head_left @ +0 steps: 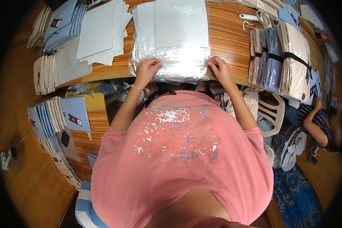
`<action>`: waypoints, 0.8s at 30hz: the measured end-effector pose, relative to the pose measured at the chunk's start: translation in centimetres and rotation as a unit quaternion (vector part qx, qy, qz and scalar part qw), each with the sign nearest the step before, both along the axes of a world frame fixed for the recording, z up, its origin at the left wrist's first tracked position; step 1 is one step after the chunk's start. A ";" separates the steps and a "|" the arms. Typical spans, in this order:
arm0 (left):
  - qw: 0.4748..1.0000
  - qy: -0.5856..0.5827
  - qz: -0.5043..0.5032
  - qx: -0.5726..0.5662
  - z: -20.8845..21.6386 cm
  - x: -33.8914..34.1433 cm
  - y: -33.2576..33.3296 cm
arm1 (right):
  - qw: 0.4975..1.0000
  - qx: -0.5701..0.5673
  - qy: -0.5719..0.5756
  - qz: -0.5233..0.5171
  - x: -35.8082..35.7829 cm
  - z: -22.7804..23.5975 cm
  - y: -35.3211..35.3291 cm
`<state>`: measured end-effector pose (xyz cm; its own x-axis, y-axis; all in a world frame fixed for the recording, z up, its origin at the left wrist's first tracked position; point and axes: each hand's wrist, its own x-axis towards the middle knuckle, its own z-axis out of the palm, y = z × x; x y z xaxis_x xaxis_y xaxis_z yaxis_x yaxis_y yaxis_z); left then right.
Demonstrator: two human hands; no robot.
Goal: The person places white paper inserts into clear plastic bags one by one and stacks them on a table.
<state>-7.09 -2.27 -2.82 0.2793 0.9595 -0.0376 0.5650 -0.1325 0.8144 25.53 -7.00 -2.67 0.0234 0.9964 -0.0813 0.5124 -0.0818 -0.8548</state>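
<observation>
In front of me, a stack of clear plastic bags (180, 62) lies at the table's near edge, shining under the light. A white card sheet (182, 24) shows at the far part of the top bag, and more pale sheets lie under the plastic to its left. My left hand (148, 70) is closed, its thumb and fingertips pinching the plastic near the left side. At the right corner, my right hand (219, 69) pinches the bag's edge between thumb and forefinger. The bag's opening is hard to make out in the glare.
Loose white sheets (99, 32) lie left of the bags. Folded blue shirts (64, 26) are stacked at the far left. On the right stand strapped bundles of packed shirts (292, 57), with scissors (263, 18) behind. A plastic chair (273, 114) and another person's arm (313, 123) are at right.
</observation>
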 end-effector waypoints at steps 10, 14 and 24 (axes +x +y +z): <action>0.984 0.171 -0.030 0.030 1.9 1.3 0.1 | 0.993 0.061 -0.099 0.021 0.3 -0.5 -0.3; 0.968 0.225 -0.006 0.107 1.4 1.7 -0.7 | 0.963 0.080 -0.257 0.005 -0.7 -0.9 -0.6; 0.956 0.260 0.080 0.109 0.2 0.6 -1.3 | 0.946 0.078 -0.306 -0.069 0.8 -1.7 -1.7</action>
<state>-6.48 -3.55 -2.61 0.1250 0.9894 0.0736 0.9136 -0.1437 0.3803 26.35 -8.68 -4.36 0.1501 0.9791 0.1374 0.9092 -0.0821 -0.4081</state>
